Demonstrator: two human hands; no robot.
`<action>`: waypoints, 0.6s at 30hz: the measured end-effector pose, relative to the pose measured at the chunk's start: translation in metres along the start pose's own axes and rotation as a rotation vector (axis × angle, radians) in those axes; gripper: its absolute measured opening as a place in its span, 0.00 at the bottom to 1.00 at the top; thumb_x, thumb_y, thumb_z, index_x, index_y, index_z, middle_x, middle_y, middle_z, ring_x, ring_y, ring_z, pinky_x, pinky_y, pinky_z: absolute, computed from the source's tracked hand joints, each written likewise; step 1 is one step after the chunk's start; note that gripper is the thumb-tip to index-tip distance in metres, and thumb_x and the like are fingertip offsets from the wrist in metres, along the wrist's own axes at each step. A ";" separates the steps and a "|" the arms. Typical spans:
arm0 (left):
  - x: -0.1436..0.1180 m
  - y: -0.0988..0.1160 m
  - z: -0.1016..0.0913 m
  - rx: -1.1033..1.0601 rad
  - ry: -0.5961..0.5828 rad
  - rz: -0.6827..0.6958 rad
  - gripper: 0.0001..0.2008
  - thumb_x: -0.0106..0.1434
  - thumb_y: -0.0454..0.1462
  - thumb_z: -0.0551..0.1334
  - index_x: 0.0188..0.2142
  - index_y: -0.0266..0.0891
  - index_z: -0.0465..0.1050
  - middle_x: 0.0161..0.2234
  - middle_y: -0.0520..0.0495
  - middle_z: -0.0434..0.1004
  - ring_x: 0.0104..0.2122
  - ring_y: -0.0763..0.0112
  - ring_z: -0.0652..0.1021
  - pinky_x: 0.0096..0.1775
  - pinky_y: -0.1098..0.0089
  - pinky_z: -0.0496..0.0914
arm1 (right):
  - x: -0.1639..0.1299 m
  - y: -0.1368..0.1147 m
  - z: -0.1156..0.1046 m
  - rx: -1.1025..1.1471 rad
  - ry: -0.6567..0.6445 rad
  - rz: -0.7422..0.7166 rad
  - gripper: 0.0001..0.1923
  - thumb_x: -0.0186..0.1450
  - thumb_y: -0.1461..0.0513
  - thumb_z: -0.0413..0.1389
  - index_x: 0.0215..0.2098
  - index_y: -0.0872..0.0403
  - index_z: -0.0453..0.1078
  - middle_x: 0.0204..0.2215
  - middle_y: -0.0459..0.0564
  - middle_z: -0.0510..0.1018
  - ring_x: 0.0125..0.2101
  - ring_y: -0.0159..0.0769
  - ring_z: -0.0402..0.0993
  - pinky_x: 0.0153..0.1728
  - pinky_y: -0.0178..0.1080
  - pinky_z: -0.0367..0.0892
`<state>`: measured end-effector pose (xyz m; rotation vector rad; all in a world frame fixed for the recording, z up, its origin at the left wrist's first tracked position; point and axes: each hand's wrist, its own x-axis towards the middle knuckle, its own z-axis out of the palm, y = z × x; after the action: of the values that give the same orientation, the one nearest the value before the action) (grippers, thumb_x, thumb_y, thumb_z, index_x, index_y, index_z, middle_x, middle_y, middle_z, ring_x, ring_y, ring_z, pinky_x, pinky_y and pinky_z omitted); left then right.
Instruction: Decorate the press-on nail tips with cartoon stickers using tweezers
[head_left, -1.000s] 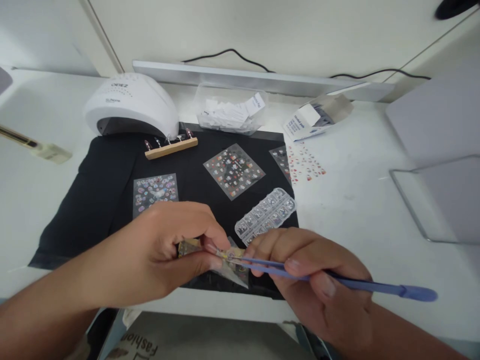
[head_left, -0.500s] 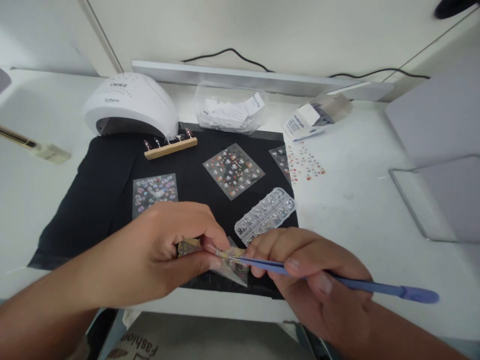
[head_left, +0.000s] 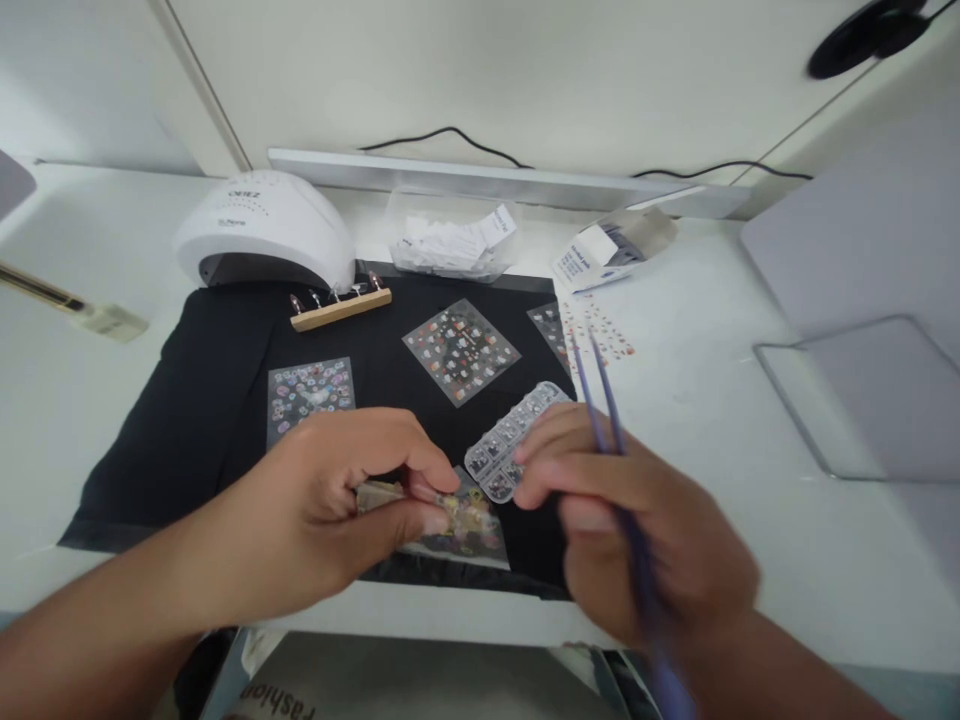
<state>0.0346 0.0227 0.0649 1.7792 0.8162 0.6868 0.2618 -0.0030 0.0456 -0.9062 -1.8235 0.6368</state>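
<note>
My left hand is closed, thumb and fingertips pinching a clear sticker sheet with yellow and coloured prints, low over the black mat. A small detail between those fingertips is too fine to make out. Blue-purple tweezers are in my closed right hand, their two tips apart and pointing up and away; the rear end is blurred. Just left of the right hand lies a clear compartment case of small shiny pieces, partly hidden by the fingers.
More sticker sheets lie on the mat, one behind my left hand. A wooden bar with nail tips stands before a white nail lamp. Behind are a clear tub of packets and an opened box. A brush is at left.
The right hand has drawn the tweezers away from the left fingertips and turned them from pointing left to pointing up. The sticker sheet now lies flatter under the left hand.
</note>
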 end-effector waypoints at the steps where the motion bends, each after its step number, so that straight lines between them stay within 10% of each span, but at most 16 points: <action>1: 0.000 0.000 0.000 0.011 0.003 0.010 0.06 0.65 0.29 0.63 0.37 0.41 0.74 0.31 0.55 0.75 0.30 0.78 0.75 0.32 0.77 0.68 | 0.001 -0.002 0.002 -0.093 -0.056 -0.071 0.07 0.65 0.68 0.54 0.38 0.51 0.71 0.27 0.49 0.77 0.30 0.39 0.73 0.33 0.45 0.71; 18: -0.008 0.000 0.013 0.341 0.016 0.231 0.09 0.69 0.28 0.58 0.45 0.42 0.71 0.37 0.49 0.75 0.38 0.69 0.75 0.40 0.68 0.71 | 0.006 -0.010 0.019 -0.329 -0.082 -0.158 0.06 0.59 0.68 0.55 0.32 0.51 0.66 0.18 0.43 0.70 0.20 0.32 0.63 0.26 0.42 0.61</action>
<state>0.0398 0.0096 0.0600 2.2033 0.7800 0.7449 0.2403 -0.0050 0.0486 -0.9467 -2.0886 0.2824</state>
